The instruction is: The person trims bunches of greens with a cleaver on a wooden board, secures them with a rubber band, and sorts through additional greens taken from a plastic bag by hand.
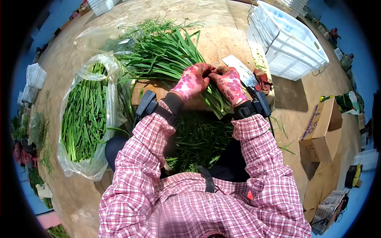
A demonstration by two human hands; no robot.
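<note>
Now, wooden bench (pixel 216 41): right in front of the person, carrying the leafy weight so the hands needn't bear it all.
White crate (pixel 289 55): off to the right beside the bench, clear of the right arm.
Plastic bag (pixel 83 168): over on the left, within easy reach, its long greens (pixel 85 115) running mostly one way, presumably to keep them neat.
Loose pile (pixel 198 139): down between the knees, below the overhanging stems.
Green bundle (pixel 174 57): here's the centrepiece, leaves fanned across the bench to the upper left, pale stems jutting over the near edge, which seems to leave those ends free to handle.
Flat blade (pixel 238 68): lying on the bench just beyond the right hand, near enough to pick up, untouched.
Left hand (pixel 191 81): gloved, across the stem end of the bundle; fingers curled closed around it, a steadying grip by the look of it.
Right hand (pixel 229 84): gloved too, over the stems; fingers bent well inward, tips meeting the left's. Seen from above, the glove hides their undersides, so whether they pinch a stalk or merely rest there, I can't tell.
</note>
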